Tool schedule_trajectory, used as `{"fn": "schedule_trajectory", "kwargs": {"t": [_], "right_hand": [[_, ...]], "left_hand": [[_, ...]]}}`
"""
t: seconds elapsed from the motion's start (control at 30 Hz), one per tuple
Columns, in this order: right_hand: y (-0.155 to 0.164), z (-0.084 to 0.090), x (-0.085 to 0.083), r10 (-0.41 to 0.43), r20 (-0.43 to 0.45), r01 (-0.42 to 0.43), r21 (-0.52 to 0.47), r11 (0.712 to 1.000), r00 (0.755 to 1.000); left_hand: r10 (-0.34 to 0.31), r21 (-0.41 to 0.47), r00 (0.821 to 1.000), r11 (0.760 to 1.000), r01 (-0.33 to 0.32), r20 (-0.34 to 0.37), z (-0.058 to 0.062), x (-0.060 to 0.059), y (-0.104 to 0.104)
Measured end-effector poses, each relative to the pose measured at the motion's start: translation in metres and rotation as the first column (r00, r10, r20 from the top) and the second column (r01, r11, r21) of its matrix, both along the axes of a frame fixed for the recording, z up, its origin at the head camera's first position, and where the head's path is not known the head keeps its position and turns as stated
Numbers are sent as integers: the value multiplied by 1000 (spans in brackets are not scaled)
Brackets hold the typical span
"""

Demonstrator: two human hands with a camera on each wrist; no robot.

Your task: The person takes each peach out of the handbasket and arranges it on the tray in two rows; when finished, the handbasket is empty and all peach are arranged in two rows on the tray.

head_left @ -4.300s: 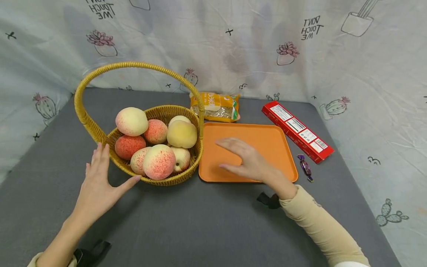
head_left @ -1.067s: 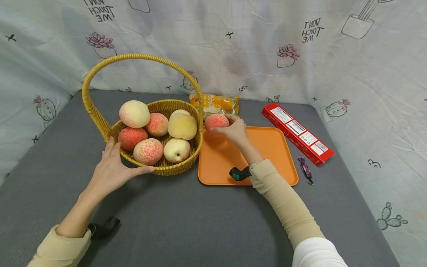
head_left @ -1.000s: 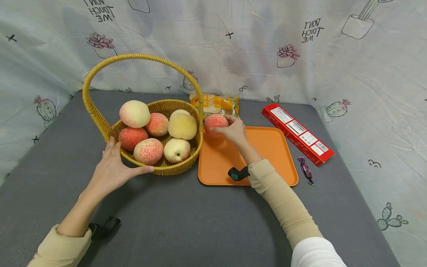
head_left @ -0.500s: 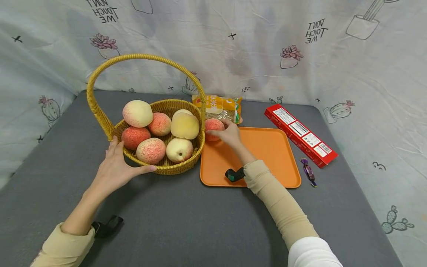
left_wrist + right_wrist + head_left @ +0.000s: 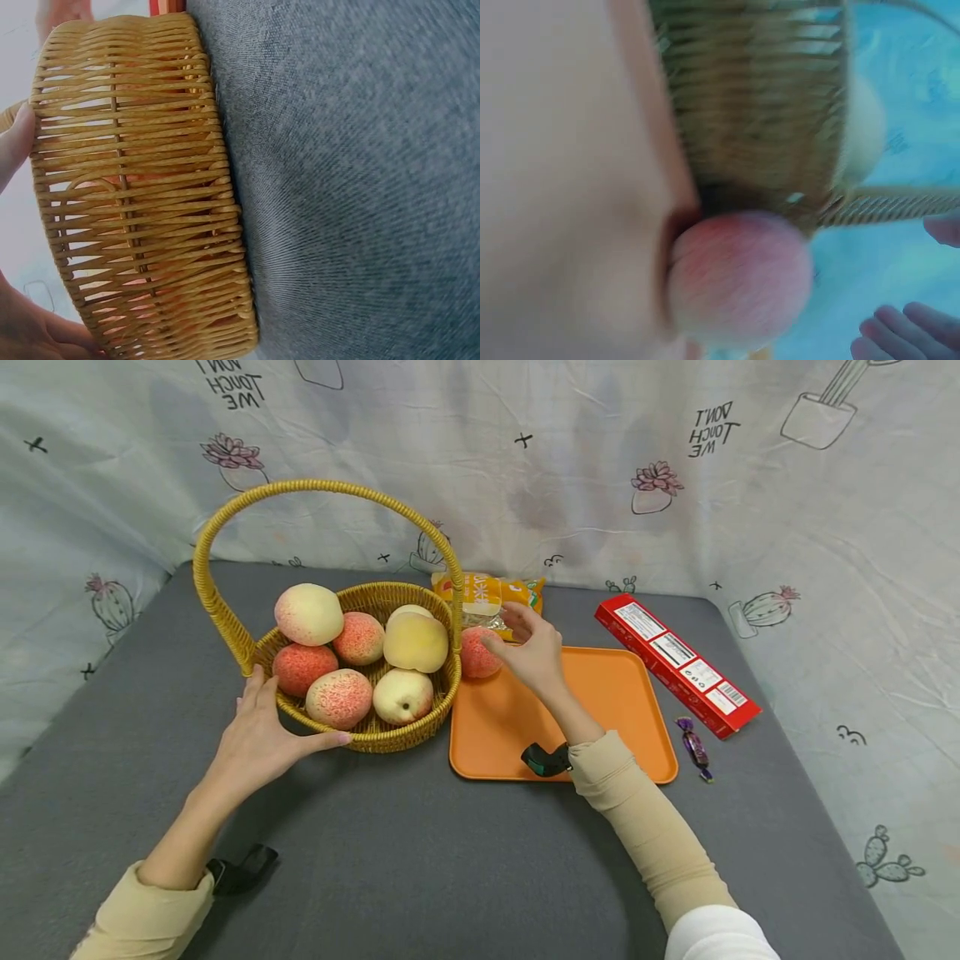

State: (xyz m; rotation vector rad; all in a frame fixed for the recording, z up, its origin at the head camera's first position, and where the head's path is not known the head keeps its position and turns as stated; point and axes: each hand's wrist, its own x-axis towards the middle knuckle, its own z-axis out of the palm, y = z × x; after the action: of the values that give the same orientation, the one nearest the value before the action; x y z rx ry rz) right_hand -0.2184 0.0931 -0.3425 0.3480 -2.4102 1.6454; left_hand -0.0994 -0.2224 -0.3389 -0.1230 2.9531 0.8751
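My left hand (image 5: 258, 735) rests against the left front of a woven basket (image 5: 390, 742), thumb along the front rim and fingers beside the handle's base. In the left wrist view the thumb (image 5: 16, 142) touches the rim. Several peaches in pink, red and cream, one of them a yellow peach (image 5: 415, 642), fill the basket. A single pink peach (image 5: 480, 653) sits at the back left corner of an orange tray (image 5: 517, 735), close beside the basket. Just right of it hovers my right hand (image 5: 536, 652), fingers spread and holding nothing; the right wrist view shows that peach (image 5: 739, 281) apart from the fingers.
Behind the tray lies an orange-and-clear food packet (image 5: 491, 593). A long red box (image 5: 678, 664) is slanted along the tray's right side, with a purple wrapped candy (image 5: 695, 749) near it. A printed white curtain (image 5: 480, 468) hangs behind the grey table (image 5: 420, 860).
The peach from the basket's front was carried right and lowered onto the tray's corner. My right hand has let go and moved slightly up and right. The left hand came onto the basket.
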Motion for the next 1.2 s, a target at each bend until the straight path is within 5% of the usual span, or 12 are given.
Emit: {"fn": "schedule_trajectory", "kwargs": {"t": [0.1, 0.2, 0.4, 0.63, 0.93, 1.03, 1.2], "right_hand": [[-4, 9, 13, 57, -42, -57, 1, 998, 997], [-11, 16, 27, 124, -66, -116, 110, 987, 990], [-34, 27, 44, 240, -126, -169, 413, 895, 963], [-70, 29, 29, 291, -81, -211, 513, 832, 953], [-108, 28, 5, 162, 123, -201, 708, 677, 979], [-109, 29, 5, 144, 162, -217, 690, 690, 976], [-99, 36, 12, 291, 211, -358, 461, 812, 933]], "left_hand": [[2, -1, 1000, 1000, -2, -1, 0, 0, 0], [1, 3, 1000, 1000, -1, -4, 0, 0, 0], [-2, 15, 1000, 1000, 2, -1, 2, -1, 0], [-8, 32, 1000, 999, 7, 29, 5, -2, 0], [-4, 43, 1000, 999, 3, 30, 6, 1, 0], [1, 49, 999, 999, -2, 37, 4, 1, 3], [13, 38, 999, 999, -14, 42, 5, 2, 3]]}}
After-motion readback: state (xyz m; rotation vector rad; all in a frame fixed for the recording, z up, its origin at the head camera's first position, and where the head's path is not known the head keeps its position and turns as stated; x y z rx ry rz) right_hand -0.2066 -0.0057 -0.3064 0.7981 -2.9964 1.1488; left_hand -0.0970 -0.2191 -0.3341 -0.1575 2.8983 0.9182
